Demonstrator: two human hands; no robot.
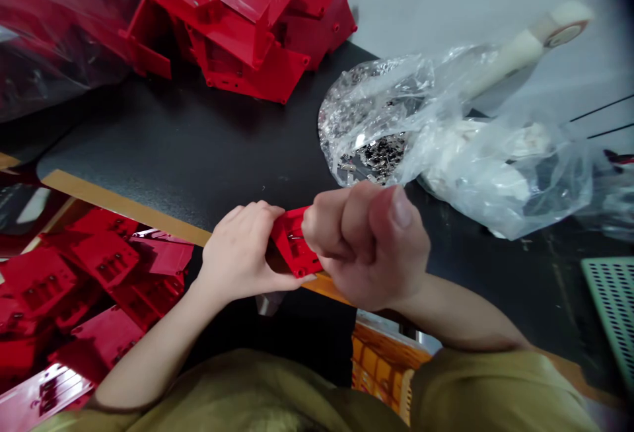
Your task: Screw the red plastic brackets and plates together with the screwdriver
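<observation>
The red part [292,242] sits between the two hands, just above the front edge of the surface [198,148], in the head view. The left hand [240,253] has its grip closed around one end of the part, with the fingers [257,217] over the top and the thumb [292,281] along the underside. The right hand [369,247] is curled almost to a fist on the other end and also has a closed grip (it covers the part there, so I cannot see the whole shape). Its big thumb [401,211] stands up on the far side of the fist.

Left of the hands, many more red pieces [99,267] lie in a heap, below the wooden strip [123,201] on the edge of the surface. At the far side stand red frames [238,36], joined together. To the right, a clear bag [376,141] holds small metal pieces [379,154], and it touches a second bag [495,181] with white things inside. Behind them is a cream tube [520,49]. A green perforated tray [611,306] is at the right border, and an orange crate [381,366] shows below the arms, between the olive sleeves [495,386].
</observation>
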